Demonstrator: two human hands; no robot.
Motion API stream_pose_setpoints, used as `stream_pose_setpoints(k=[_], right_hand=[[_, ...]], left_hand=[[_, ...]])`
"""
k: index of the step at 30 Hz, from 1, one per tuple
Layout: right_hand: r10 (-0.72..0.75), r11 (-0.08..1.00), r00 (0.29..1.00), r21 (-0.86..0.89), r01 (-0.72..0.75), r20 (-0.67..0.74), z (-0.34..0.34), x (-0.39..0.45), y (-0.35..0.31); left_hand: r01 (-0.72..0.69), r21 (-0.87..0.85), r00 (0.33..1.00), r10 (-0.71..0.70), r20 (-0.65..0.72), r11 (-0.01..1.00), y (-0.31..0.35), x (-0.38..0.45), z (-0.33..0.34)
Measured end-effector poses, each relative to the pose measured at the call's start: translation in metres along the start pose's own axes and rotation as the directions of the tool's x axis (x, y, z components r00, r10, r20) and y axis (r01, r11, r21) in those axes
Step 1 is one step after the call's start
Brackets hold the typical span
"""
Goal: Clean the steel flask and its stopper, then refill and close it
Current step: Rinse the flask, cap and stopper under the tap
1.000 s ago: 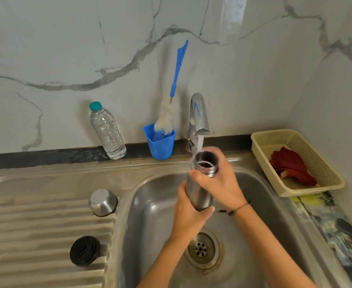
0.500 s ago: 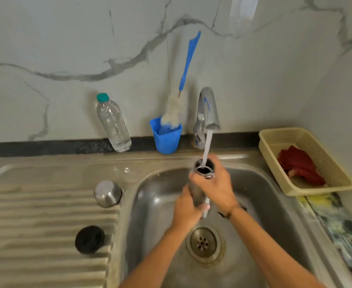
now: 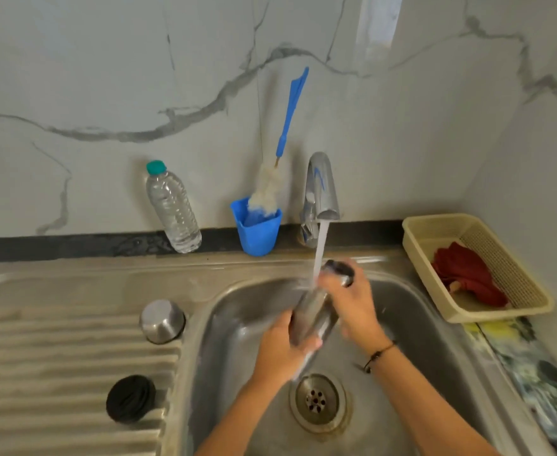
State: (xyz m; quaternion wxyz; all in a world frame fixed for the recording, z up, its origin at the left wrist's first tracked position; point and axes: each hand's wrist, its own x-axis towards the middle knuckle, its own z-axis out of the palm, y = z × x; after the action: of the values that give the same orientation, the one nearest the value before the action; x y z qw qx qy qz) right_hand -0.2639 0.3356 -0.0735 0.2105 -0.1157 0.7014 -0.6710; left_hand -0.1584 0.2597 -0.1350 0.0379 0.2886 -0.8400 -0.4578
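Both hands held the steel flask [image 3: 315, 312] over the sink [image 3: 234, 317], tilted with its open mouth up and to the right. The left hand [image 3: 282, 348] was curled around the flask's lower body, and the right hand [image 3: 352, 307] gripped it near the neck, with a dark band [image 3: 377, 355] on that wrist. Water [image 3: 320, 248] ran from the tap [image 3: 321, 189] and struck the flask's upper side just beside the mouth; motion blur hid whether any went inside. The drain [image 3: 318, 401] lay below the hands.

On the ribbed draining surface [image 3: 40, 357] to the left lay the black stopper [image 3: 130, 399] and, nearer the sink's edge, a steel cup [image 3: 162, 320] upside down. Behind the sink stood a plastic water bottle [image 3: 172, 209] and a blue holder [image 3: 257, 230] with a bottle brush [image 3: 282, 153]. To the right, a beige basket [image 3: 533, 301] held a red cloth [image 3: 464, 273].
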Motion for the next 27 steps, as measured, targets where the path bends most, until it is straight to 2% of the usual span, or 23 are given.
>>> stream_pose_setpoints(k=[1, 2, 4, 5, 7, 10, 13, 17, 21, 24, 27], right_hand=[[0.163, 0.966, 0.982, 0.220, -0.139, -0.093, -0.005, 0.005, 0.002], [0.323, 0.880, 0.936, 0.409, -0.242, -0.140, -0.013, 0.011, 0.011], [0.530, 0.707, 0.838, 0.615, -0.350, -0.131, -0.024, 0.021, 0.029], [0.585, 0.624, 0.807, 0.683, -0.380, -0.085, -0.023, 0.020, 0.035], [0.660, 0.498, 0.751, 0.754, -0.428, -0.010, -0.020, 0.021, 0.049], [0.726, 0.305, 0.678, 0.831, -0.464, 0.112, -0.012, 0.017, 0.056], [0.750, 0.176, 0.627, 0.850, -0.497, 0.212, 0.001, 0.009, 0.053], [0.763, 0.168, 0.605, 0.833, -0.527, 0.229, 0.011, 0.007, 0.050], [0.763, 0.203, 0.608, 0.813, -0.546, 0.218, 0.014, 0.011, 0.047], [0.753, 0.237, 0.618, 0.784, -0.575, 0.226, 0.018, 0.010, 0.045], [0.688, 0.335, 0.683, 0.728, -0.598, 0.244, 0.017, 0.010, 0.035]], left_hand=[[-0.029, 0.042, 0.999, 0.030, -0.011, 0.999, 0.004, 0.002, -0.002], [-0.054, 0.086, 0.999, 0.054, 0.006, 0.995, 0.010, 0.007, -0.007], [-0.124, 0.295, 0.991, 0.105, 0.078, 0.947, 0.032, 0.016, -0.020], [-0.160, 0.399, 0.984, 0.114, 0.137, 0.903, 0.043, 0.023, -0.028], [-0.236, 0.537, 0.957, 0.100, 0.271, 0.810, 0.065, 0.035, -0.041], [-0.326, 0.659, 0.916, 0.054, 0.398, 0.677, 0.092, 0.042, -0.050], [-0.356, 0.771, 0.914, 0.026, 0.404, 0.528, 0.113, 0.042, -0.055], [-0.401, 0.813, 0.910, 0.080, 0.407, 0.423, 0.120, 0.037, -0.056], [-0.400, 0.820, 0.908, 0.057, 0.415, 0.408, 0.115, 0.030, -0.062], [-0.406, 0.798, 0.910, 0.118, 0.397, 0.446, 0.110, 0.021, -0.066], [-0.328, 0.739, 0.942, 0.146, 0.302, 0.589, 0.088, 0.010, -0.069]])
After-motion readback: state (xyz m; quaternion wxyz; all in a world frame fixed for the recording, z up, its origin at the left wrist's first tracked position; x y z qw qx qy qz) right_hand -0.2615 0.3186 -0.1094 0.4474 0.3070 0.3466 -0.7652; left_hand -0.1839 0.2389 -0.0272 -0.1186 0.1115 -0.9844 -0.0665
